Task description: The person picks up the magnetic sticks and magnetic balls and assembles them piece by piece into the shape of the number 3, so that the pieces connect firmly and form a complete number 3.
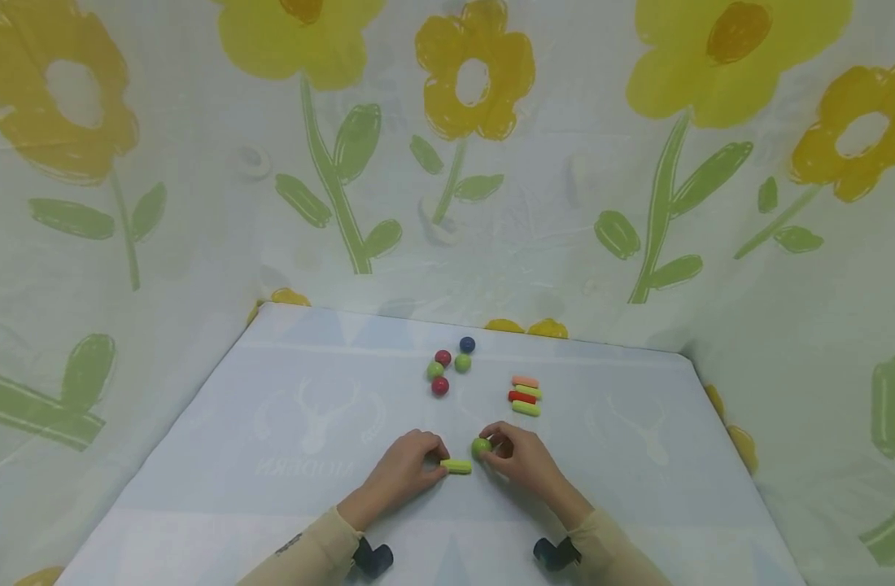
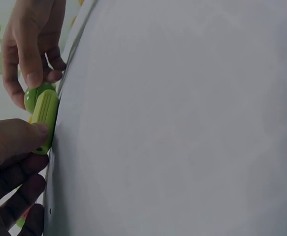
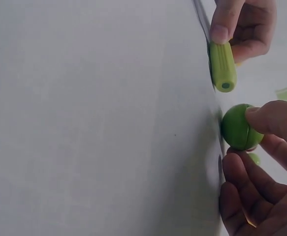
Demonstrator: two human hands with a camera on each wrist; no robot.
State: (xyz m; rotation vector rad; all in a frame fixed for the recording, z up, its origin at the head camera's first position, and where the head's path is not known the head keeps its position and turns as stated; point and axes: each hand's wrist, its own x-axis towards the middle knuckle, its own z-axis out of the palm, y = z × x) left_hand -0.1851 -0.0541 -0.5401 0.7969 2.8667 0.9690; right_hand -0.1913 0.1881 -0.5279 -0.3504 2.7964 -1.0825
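In the grip of the left hand (image 1: 409, 464), a yellow-green stick (image 1: 458, 467) is pinched; just to its right, a green ball (image 1: 480, 448) is held by the right hand (image 1: 526, 459).

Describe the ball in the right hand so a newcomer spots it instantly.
On the pale table, look toward the near side. There the right hand pinches the green ball, near the end of the lime stick in the left hand. It is the only ball held; the other balls cluster farther back.
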